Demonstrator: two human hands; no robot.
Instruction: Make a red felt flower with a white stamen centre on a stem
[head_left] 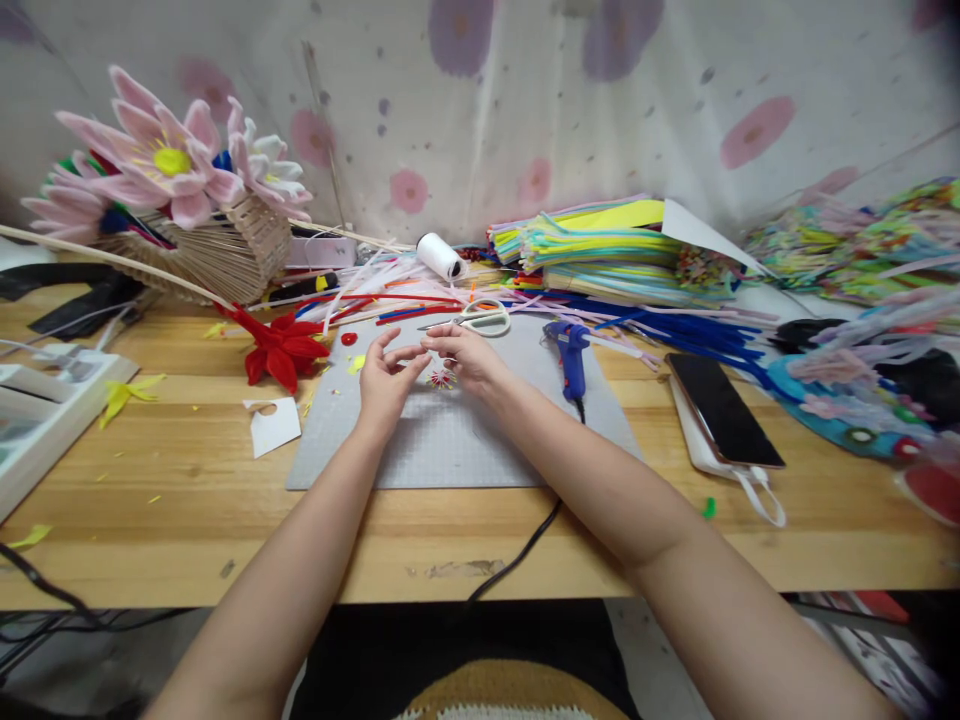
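Observation:
Above the grey cutting mat [480, 460], my two hands meet with their fingertips close together. My left hand [386, 380] has its fingers curved and apart, with the thumb toward the right hand. On my right hand [469, 358] the fingers are pinched together; what is between them is too small to make out. Just below the right fingers shows a small red-and-white tuft [441, 379], like a flower centre. Whether it hangs from the fingers or lies on the mat, I cannot tell. Scissors [486, 318] with pale handles lie just beyond my hands.
A blue glue gun [571, 365] rests on the mat's right side. Further right lies a phone [724, 410]. Left are a red pipe-cleaner flower [281, 350] and a power strip [56, 420]. A thread spool [441, 258] and pipe-cleaner bundles [600, 245] line the back.

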